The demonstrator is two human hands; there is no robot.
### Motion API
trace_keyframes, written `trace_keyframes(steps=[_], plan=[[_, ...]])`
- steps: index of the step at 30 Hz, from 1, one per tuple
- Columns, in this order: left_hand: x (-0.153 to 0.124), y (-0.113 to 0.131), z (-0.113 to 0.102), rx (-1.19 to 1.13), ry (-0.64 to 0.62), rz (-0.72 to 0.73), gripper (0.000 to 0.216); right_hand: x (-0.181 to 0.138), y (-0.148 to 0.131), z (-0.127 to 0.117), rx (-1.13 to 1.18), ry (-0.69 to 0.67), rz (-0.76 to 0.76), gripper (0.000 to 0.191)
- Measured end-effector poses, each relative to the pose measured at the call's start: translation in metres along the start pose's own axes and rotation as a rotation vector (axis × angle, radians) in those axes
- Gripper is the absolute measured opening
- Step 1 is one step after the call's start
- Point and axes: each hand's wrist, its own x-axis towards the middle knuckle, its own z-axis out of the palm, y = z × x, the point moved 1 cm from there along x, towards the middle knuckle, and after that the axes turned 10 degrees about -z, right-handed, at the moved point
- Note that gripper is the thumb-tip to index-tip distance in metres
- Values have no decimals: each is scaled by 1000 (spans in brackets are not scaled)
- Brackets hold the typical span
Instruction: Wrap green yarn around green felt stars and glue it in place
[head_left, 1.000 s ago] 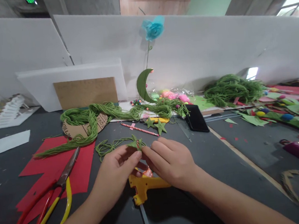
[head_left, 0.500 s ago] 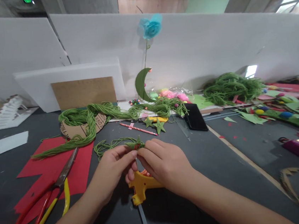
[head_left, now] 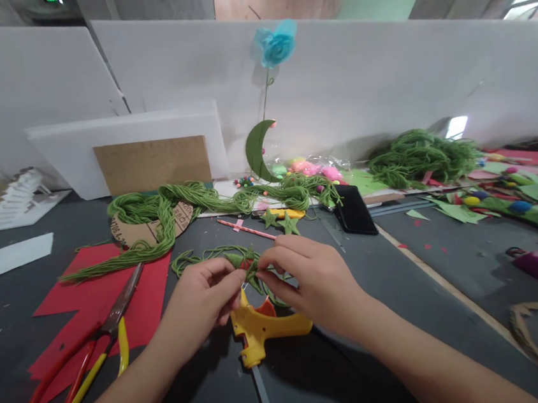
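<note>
Both hands meet over the dark table at centre. My left hand [head_left: 202, 298] pinches a small star wrapped in green yarn [head_left: 242, 260]. My right hand [head_left: 313, 280] pinches the same star from the right, fingers closed on its green yarn strand. A loose length of green yarn [head_left: 193, 259] trails from the star to the left. Just below the hands lies a yellow glue gun [head_left: 263, 330], untouched.
Red-and-yellow scissors [head_left: 81, 362] lie on red paper [head_left: 92, 303] at left. Bundles of green yarn [head_left: 164, 209], two finished green stars [head_left: 280, 221], a pink pencil [head_left: 247, 229] and a black phone [head_left: 354, 208] sit behind. A yarn heap [head_left: 418, 160] and paper scraps fill the right.
My right hand has lifted slightly and shifted right, uncovering more of the glue gun. The yarn strand now hangs from the star between both hands.
</note>
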Motion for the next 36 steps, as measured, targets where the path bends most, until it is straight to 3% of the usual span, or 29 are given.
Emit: trace_keyframes(steps=[4, 10, 16, 22, 30, 36], plan=[[-1, 3, 0, 33, -4, 20, 26, 0, 1, -2, 95, 13, 52, 9], [-2, 4, -2, 105, -33, 59, 22, 4, 5, -6, 356, -32, 357, 5], [0, 2, -2, 128, -93, 109, 19, 6, 6, -7, 493, -172, 408, 10], [1, 0, 1, -89, -179, 101, 12, 6, 6, -6, 556, -91, 520, 13], [3, -5, -2, -350, -313, 4, 7, 5, 12, -7, 814, -122, 566, 19], [2, -4, -2, -470, -317, 7, 3, 2, 9, 4, 873, 69, 583, 19]])
